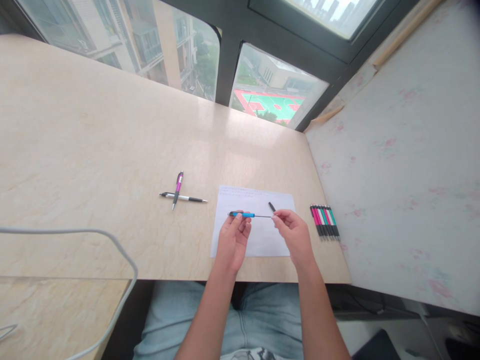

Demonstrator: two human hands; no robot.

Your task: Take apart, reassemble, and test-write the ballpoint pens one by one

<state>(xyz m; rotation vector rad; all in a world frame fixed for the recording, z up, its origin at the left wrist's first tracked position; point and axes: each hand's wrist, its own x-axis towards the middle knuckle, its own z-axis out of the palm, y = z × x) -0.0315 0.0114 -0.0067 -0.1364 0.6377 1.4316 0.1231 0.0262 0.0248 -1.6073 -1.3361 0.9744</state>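
Observation:
My left hand [234,240] is closed around a blue pen barrel [247,215] with a black clip end, held level above the paper. A thin dark ink refill [263,216] sticks out of the barrel's right end. My right hand [294,235] pinches the far tip of that refill between thumb and fingers. Just behind the right fingertips shows a short black tube [271,206], like a pen's grip section; whether it lies on the paper or is held, I cannot tell. Under both hands is a white sheet of paper [228,245] with faint handwriting along its top.
Left of the paper, a purple pen [179,181] lies across a white and black pen [195,199]. A row of several pink, green and black pens [324,222] lies by the wall at right. A grey cable [93,231] curves over the desk's left front edge.

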